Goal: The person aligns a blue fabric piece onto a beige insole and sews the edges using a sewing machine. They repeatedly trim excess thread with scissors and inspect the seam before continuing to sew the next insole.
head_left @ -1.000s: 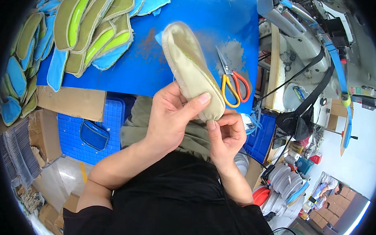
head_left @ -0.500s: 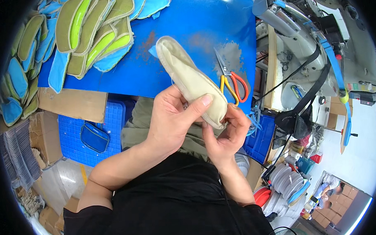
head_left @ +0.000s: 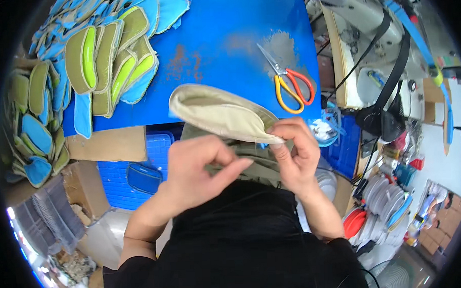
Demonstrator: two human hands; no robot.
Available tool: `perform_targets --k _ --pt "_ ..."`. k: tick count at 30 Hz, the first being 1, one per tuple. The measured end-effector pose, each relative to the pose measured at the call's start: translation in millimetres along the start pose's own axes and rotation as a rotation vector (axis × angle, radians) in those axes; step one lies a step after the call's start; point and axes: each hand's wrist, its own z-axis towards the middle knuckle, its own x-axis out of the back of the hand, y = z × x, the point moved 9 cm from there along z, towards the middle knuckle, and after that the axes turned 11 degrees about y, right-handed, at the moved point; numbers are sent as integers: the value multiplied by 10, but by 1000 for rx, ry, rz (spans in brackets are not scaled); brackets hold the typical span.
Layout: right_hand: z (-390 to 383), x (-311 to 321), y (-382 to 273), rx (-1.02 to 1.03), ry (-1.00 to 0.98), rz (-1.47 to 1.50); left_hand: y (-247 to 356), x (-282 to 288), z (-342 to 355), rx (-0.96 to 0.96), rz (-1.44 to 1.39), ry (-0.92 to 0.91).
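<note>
My right hand [head_left: 297,154] pinches one end of a beige sewn fabric pouch [head_left: 219,116] between thumb and fingers. The pouch is long and oval, its piped rim turned up and its pale inner cloth showing. It is held up over the near edge of the blue table. Just below the pouch, my left hand [head_left: 203,170] is apart from it, slightly blurred, its fingers loosely curled and thumb stretched out. Scissors [head_left: 287,83] with one yellow and one red handle lie on the table beyond my right hand.
Olive, lime and blue sewn pieces [head_left: 111,62] are heaped at the left of the blue table [head_left: 212,48]. A blue pouch [head_left: 144,177] rests on a blue plastic crate [head_left: 115,176] below. Machinery [head_left: 369,47] with hanging straps stands at the right, above stacked white rolls [head_left: 382,194].
My left hand has let go of the pouch and drawn back toward me. The pouch has swung flatter, its far end lower and farther left. The view has shifted.
</note>
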Motion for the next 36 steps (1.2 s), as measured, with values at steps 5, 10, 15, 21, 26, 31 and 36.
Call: perform_targets --k 5,10,15,21,26,31,36 --pt "-31 -128 14 -116 -124 151 526 173 119 -461 287 218" --pt "-60 -263 16 -231 -332 224 61 -25 292 -173 132 -86" --pt "5 -244 390 -382 -373 412 -415 -460 -281 873 -856 -418" --pt "60 -336 857 -623 -221 584 -407 -718 -423 1099 -1158 -469" --pt "430 -49 618 -251 283 114 -303 -563 -57 778 -837 -184" --pt "199 -115 192 -348 83 337 -305 -422 207 568 -882 115" --pt "62 -147 149 -299 49 230 -421 -420 227 542 -862 181"
